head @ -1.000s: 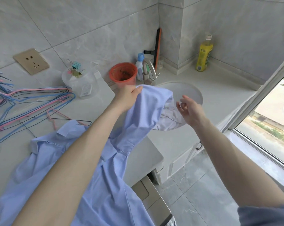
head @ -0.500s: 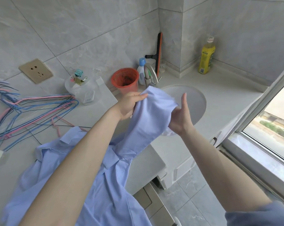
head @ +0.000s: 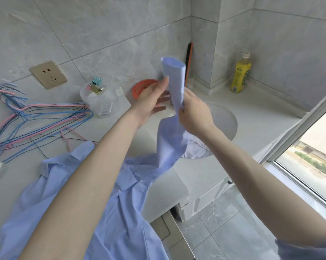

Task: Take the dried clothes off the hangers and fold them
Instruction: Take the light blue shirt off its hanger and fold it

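A light blue shirt (head: 121, 212) lies spread on the white counter (head: 261, 113), collar toward the wall. One sleeve (head: 174, 76) is lifted upright above the sink, its cuff end pointing up. My right hand (head: 194, 115) grips the sleeve at its lower part. My left hand (head: 151, 104) is beside the sleeve with straight, spread fingers, and its thumb touches the cloth. A pile of pink, blue and black wire hangers (head: 36, 119) lies bare on the counter at the left.
A round sink (head: 224, 121) holds a pale garment (head: 197, 151) under my right forearm. An orange cup (head: 139, 87), a clear tub of binder clips (head: 96, 96) and a yellow bottle (head: 240, 76) stand along the wall. A window (head: 317, 147) is at the right.
Both hands have raised the sleeve so that its cuff stands upright. My left hand has loosened from gripping the cuff to straight fingers, and my right hand has closed round the sleeve lower down.
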